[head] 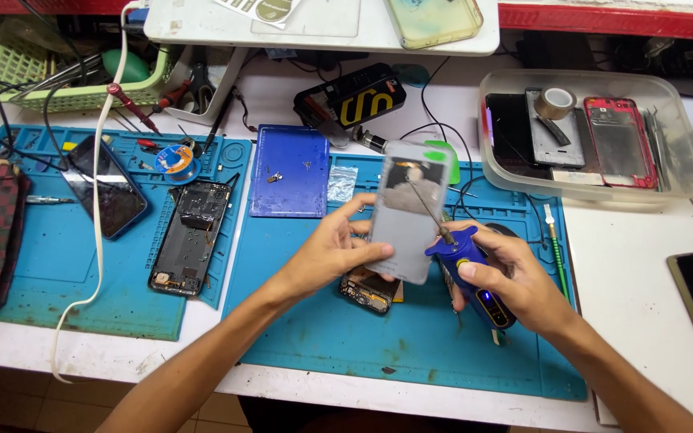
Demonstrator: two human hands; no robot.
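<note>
A broad blue work mat point(411, 353) covered the middle of the bench, with a second blue mat point(58, 265) to its left, so that small parts would stay put on their surface. A clear plastic tub point(683, 172) at the right kept spare phone frames and a roll of tape together, well apart from the hands. On the left mat an opened phone point(188, 236) lay face down with its inside bared, beside a dark phone point(104, 186); a blue back cover point(290, 170) lay flat near the mats' joining edge, holding loose screws. Above the middle mat the left hand point(332, 250) was closed on a grey phone panel point(407, 210), held tilted up toward the eyes. The right hand point(515, 282) was wrapped round a blue electric screwdriver point(468, 269), its thin bit slanting across the panel's upper part. A small phone board point(369, 290) lay under the hands
</note>
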